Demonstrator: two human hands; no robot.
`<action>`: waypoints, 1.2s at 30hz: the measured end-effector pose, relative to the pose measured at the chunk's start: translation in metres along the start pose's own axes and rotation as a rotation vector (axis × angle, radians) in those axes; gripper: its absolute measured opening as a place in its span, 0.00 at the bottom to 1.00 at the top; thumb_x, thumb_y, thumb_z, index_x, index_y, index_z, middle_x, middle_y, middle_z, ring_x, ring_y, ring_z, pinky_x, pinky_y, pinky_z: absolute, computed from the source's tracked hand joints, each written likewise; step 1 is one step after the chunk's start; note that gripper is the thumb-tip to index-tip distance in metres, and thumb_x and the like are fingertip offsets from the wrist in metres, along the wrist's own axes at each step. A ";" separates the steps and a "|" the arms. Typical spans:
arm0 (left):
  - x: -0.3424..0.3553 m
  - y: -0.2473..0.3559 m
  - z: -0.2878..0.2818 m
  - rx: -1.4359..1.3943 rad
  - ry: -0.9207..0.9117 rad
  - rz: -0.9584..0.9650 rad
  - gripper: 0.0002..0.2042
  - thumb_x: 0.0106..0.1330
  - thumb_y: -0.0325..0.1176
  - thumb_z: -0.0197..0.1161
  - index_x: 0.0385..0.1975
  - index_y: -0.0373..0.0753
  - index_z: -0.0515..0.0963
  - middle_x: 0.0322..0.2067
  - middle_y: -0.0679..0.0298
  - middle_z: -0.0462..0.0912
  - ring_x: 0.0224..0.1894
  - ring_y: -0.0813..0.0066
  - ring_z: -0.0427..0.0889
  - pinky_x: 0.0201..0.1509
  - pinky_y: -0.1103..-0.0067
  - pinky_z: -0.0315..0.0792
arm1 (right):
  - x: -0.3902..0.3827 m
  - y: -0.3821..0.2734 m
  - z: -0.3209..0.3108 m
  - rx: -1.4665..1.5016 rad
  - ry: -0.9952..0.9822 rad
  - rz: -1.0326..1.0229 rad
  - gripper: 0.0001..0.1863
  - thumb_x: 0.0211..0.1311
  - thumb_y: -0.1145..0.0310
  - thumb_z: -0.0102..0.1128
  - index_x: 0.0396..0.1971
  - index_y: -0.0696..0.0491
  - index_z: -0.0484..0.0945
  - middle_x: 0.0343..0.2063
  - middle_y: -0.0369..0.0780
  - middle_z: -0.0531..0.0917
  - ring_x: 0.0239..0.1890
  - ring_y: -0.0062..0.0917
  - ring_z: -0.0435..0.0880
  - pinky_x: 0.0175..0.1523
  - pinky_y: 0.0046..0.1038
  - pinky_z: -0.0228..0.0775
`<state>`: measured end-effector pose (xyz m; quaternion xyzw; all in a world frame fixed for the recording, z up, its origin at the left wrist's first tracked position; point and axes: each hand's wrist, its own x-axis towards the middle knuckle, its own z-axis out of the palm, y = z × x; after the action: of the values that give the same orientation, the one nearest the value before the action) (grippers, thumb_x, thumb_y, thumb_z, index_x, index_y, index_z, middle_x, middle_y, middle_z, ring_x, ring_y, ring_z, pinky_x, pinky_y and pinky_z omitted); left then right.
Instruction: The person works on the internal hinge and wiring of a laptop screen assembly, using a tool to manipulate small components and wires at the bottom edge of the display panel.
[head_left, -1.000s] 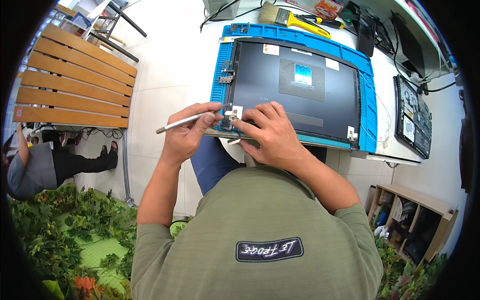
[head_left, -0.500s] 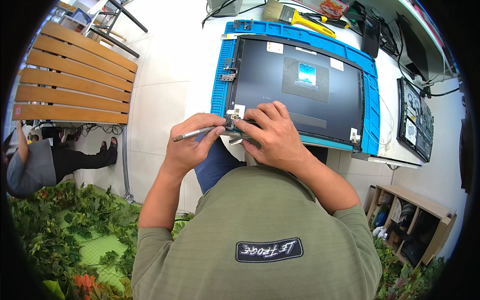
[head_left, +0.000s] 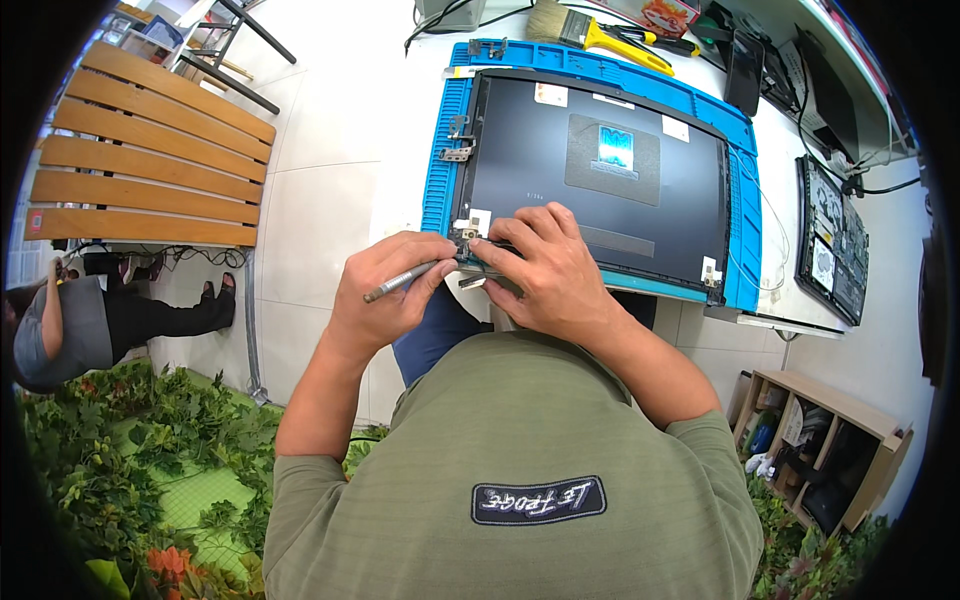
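On the blue work mat point(head_left: 444, 190) lies a dark laptop lid point(head_left: 520, 140) with stickers and a shiny badge patch. My left hand point(head_left: 385, 285) is closed around a slim grey pen-shaped metal tool point(head_left: 405, 281), pointed at the lid's near left corner. There sits a small metal hinge part point(head_left: 468, 234), partly covered by my fingers. My right hand point(head_left: 555, 265) grips that same corner, index finger on top and thumb lower down at the edge. A small silver piece point(head_left: 472, 283) sticks out beside the right thumb; what it belongs to is hidden.
Loose hinges point(head_left: 457, 153) lie on the mat's left strip. Behind it are a yellow-handled brush point(head_left: 600, 38) and cables. An opened laptop base point(head_left: 832, 240) rests at the right. A slatted wooden bench point(head_left: 160, 150) and another person point(head_left: 70, 325) are at the left.
My left hand has shifted slightly right, and the rear end of its tool has swung right and downward. My right hand stays at the lid's corner.
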<state>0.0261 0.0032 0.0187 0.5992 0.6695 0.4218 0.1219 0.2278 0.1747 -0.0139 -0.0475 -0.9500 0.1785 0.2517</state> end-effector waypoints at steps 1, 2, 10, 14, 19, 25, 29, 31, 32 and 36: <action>-0.001 0.002 0.001 0.023 0.002 0.018 0.08 0.71 0.22 0.81 0.47 0.34 0.92 0.46 0.53 0.97 0.47 0.57 0.98 0.53 0.69 0.91 | 0.000 0.000 0.000 0.001 0.000 0.000 0.24 0.62 0.62 0.85 0.57 0.51 0.92 0.52 0.41 0.90 0.60 0.38 0.84 0.71 0.49 0.71; -0.002 0.003 0.001 0.045 0.004 0.037 0.08 0.71 0.22 0.81 0.47 0.34 0.92 0.46 0.53 0.97 0.47 0.56 0.98 0.52 0.69 0.91 | 0.000 0.000 0.000 0.001 0.000 0.000 0.24 0.62 0.62 0.85 0.57 0.51 0.92 0.52 0.41 0.90 0.60 0.38 0.84 0.71 0.49 0.71; -0.006 0.005 0.006 0.110 0.049 0.078 0.08 0.71 0.23 0.81 0.46 0.34 0.92 0.45 0.53 0.97 0.46 0.56 0.98 0.51 0.68 0.91 | 0.002 -0.001 -0.001 0.012 0.001 -0.006 0.24 0.62 0.64 0.85 0.58 0.50 0.90 0.52 0.40 0.88 0.60 0.38 0.84 0.70 0.49 0.71; -0.008 0.005 0.010 0.064 0.083 0.026 0.07 0.72 0.23 0.81 0.46 0.34 0.92 0.45 0.52 0.97 0.46 0.55 0.98 0.50 0.68 0.91 | 0.002 -0.001 -0.002 0.010 0.000 -0.011 0.24 0.62 0.64 0.85 0.58 0.50 0.90 0.52 0.40 0.88 0.60 0.38 0.84 0.70 0.49 0.71; -0.010 0.011 0.010 0.126 0.086 0.078 0.07 0.72 0.22 0.81 0.46 0.33 0.91 0.45 0.51 0.97 0.46 0.55 0.98 0.50 0.68 0.91 | 0.002 0.000 0.002 -0.011 0.006 -0.026 0.24 0.62 0.64 0.84 0.58 0.50 0.90 0.52 0.40 0.88 0.59 0.38 0.84 0.69 0.49 0.71; -0.011 0.018 0.009 0.181 0.073 0.111 0.08 0.72 0.22 0.81 0.47 0.33 0.91 0.45 0.52 0.96 0.45 0.55 0.98 0.49 0.68 0.91 | 0.004 -0.001 0.001 -0.005 0.012 -0.029 0.24 0.63 0.64 0.83 0.58 0.50 0.89 0.51 0.41 0.88 0.59 0.38 0.84 0.69 0.48 0.71; -0.010 0.014 0.012 0.117 0.106 0.075 0.08 0.71 0.22 0.80 0.47 0.34 0.91 0.45 0.52 0.96 0.44 0.55 0.98 0.48 0.68 0.91 | 0.004 -0.002 0.001 -0.009 0.014 -0.031 0.24 0.64 0.65 0.83 0.58 0.51 0.89 0.51 0.40 0.88 0.58 0.38 0.84 0.69 0.48 0.71; -0.010 0.012 0.013 0.136 0.105 0.095 0.08 0.71 0.21 0.80 0.47 0.34 0.91 0.45 0.52 0.96 0.44 0.55 0.98 0.48 0.68 0.91 | 0.003 -0.001 0.001 -0.012 0.018 -0.034 0.24 0.64 0.65 0.83 0.59 0.51 0.89 0.50 0.40 0.88 0.58 0.37 0.84 0.69 0.48 0.71; -0.009 0.012 0.013 0.145 0.105 0.105 0.08 0.71 0.21 0.80 0.47 0.34 0.91 0.45 0.52 0.96 0.44 0.54 0.98 0.48 0.67 0.91 | 0.003 0.000 0.000 -0.013 0.020 -0.036 0.24 0.64 0.65 0.83 0.59 0.51 0.89 0.50 0.40 0.88 0.58 0.37 0.84 0.68 0.48 0.71; -0.003 0.014 0.014 0.161 0.085 0.129 0.09 0.71 0.21 0.80 0.47 0.34 0.91 0.45 0.51 0.96 0.45 0.54 0.97 0.49 0.67 0.91 | 0.001 0.004 -0.001 -0.007 0.026 -0.033 0.24 0.64 0.65 0.83 0.59 0.52 0.89 0.50 0.40 0.88 0.58 0.38 0.84 0.69 0.49 0.71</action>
<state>0.0461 0.0052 0.0195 0.6304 0.6658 0.3987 0.0178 0.2273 0.1787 -0.0141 -0.0352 -0.9480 0.1703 0.2666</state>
